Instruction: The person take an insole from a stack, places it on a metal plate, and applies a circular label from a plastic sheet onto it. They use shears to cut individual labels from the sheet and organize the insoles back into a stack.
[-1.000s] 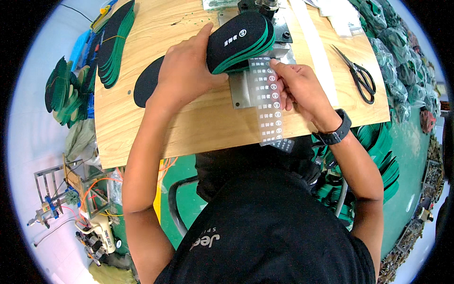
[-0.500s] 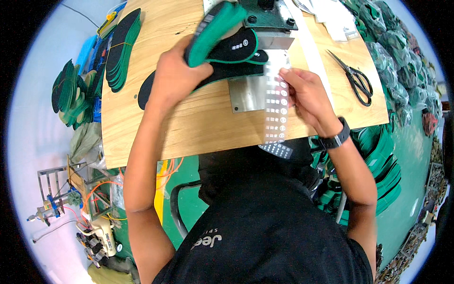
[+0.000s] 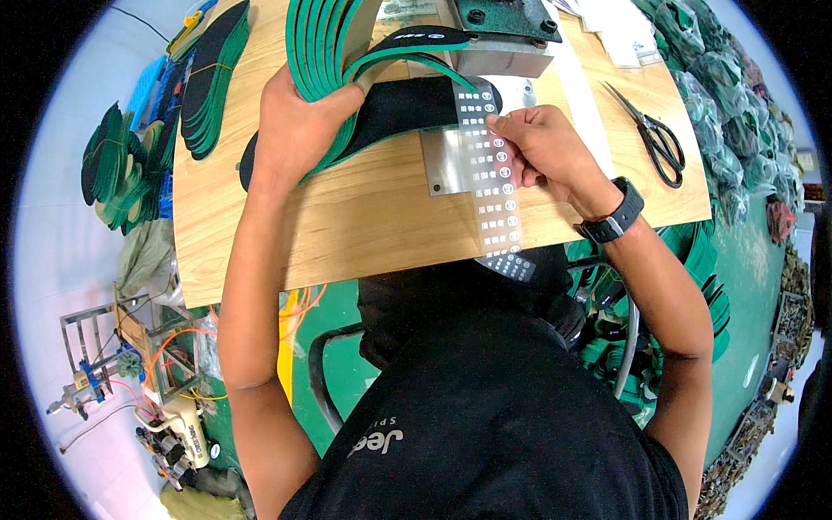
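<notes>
My left hand [image 3: 303, 121] is closed around a stack of green-edged insoles [image 3: 325, 43], which fans out upward from the grip. One black-topped insole [image 3: 416, 39] bends away from that stack to the right. Under them a further black insole [image 3: 399, 108] lies across a metal plate [image 3: 446, 165]. Between thumb and fingers, my right hand [image 3: 555, 152] pinches a clear strip of white printed labels [image 3: 494, 191]. The strip's upper part overlaps the right end of the lower insole, and its tail hangs past the table edge.
Just beyond the insoles stands a press with a metal block [image 3: 503, 56]. Black scissors [image 3: 654, 143] lie on the wooden table [image 3: 373, 238] to the right. A banded insole bundle [image 3: 212, 82] is at the left, and bagged goods [image 3: 737, 121] are piled at the right.
The insole stack has tipped upright and fanned out, with the lower insole more exposed. My right hand has brought the label strip slightly left, over that insole's end.
</notes>
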Motion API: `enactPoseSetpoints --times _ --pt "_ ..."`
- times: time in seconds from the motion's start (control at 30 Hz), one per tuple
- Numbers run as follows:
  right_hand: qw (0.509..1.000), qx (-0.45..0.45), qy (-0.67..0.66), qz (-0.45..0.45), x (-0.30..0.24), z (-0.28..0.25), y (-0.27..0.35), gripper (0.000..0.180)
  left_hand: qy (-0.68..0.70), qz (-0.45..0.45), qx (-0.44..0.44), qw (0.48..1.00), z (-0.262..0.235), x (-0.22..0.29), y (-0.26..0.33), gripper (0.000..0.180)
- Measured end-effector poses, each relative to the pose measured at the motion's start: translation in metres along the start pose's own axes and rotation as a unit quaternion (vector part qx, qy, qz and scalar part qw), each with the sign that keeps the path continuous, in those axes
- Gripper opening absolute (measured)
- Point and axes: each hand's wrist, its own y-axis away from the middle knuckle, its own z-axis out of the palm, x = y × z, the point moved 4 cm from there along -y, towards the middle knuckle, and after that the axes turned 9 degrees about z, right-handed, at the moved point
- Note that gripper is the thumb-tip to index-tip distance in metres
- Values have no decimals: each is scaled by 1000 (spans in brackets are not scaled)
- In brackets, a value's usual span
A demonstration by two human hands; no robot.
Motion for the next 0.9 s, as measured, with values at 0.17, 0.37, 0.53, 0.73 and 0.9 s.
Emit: enactPoseSetpoints --times 0.17,0.37,0.53,0.73,0.9 --pt "999 -2 31 13 -4 0 -2 32 -29 -16 2 999 -2 -7 0 25" --pt "998 -4 52 26 -6 1 -2 33 -15 -27 14 999 -1 -10 2 23" --pt "999 -3 36 23 -4 3 -1 38 33 -28 10 999 3 -4 2 30" --pt "1000 -17 20 16 -3 2 0 34 -235 92 -125 960 26 -1 4 71" --pt "999 -39 -12 -6 3 0 8 27 -339 110 -188 915 39 7 1 88"
